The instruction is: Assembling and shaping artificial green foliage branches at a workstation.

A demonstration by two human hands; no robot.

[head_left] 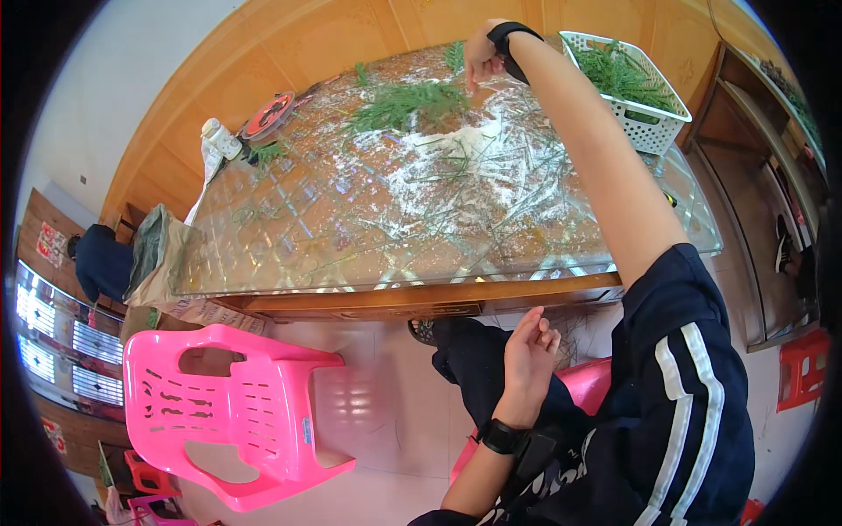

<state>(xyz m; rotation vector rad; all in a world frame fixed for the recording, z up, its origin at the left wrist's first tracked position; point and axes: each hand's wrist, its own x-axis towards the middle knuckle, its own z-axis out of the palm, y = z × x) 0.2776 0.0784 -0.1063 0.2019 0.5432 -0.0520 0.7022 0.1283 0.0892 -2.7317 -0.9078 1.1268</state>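
Observation:
Across the glass-topped table (pixel 289 254), my right hand (pixel 484 58) hangs from a bent wrist near the far edge, fingers pointing down. Nothing shows in its grip, and part of it is hidden by the wrist. Just left of the fingertips lies a bunch of green feathery sprigs (pixel 408 103), its right end blurred. White powder (pixel 474 145) is spread over the middle of the tabletop, with thin green stems (pixel 517 180) strewn across it. My left hand (pixel 529 355) rests above my lap, below the table's front edge, fingers loosely curled apart and holding nothing.
A white perforated basket (pixel 649 127) of green sprigs stands at the table's right end. At the far left are a white bottle (pixel 219 138) and a round red-and-black item (pixel 268 116). A pink plastic chair (pixel 219 394) is at front left; a person (pixel 105 263) bends over beyond a paper sack (pixel 162 263).

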